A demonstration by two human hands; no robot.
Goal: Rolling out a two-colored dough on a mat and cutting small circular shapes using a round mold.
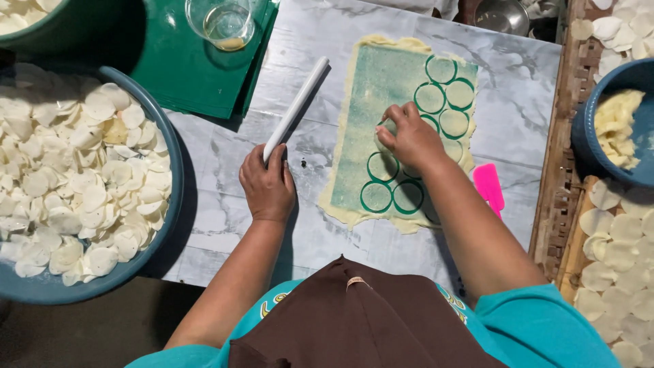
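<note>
A thin sheet of pale dough (381, 88) lies rolled out on a green mat on the marble table (518, 102). Several round cuts show as green rings along its right and lower part. My right hand (409, 136) presses down on a round cutter in the middle of the sheet; the cutter is mostly hidden under the fingers. My left hand (268, 187) grips the lower end of a white rolling pin (298, 105), which lies slanted on the table to the left of the dough.
A large blue basin (170, 204) of white dough discs fills the left. A glass (221, 24) stands on a green board at the top. A pink scraper (488, 185) lies right of the dough. At the right are a blue bowl (586, 136) of dough scraps and trays of discs (616, 252).
</note>
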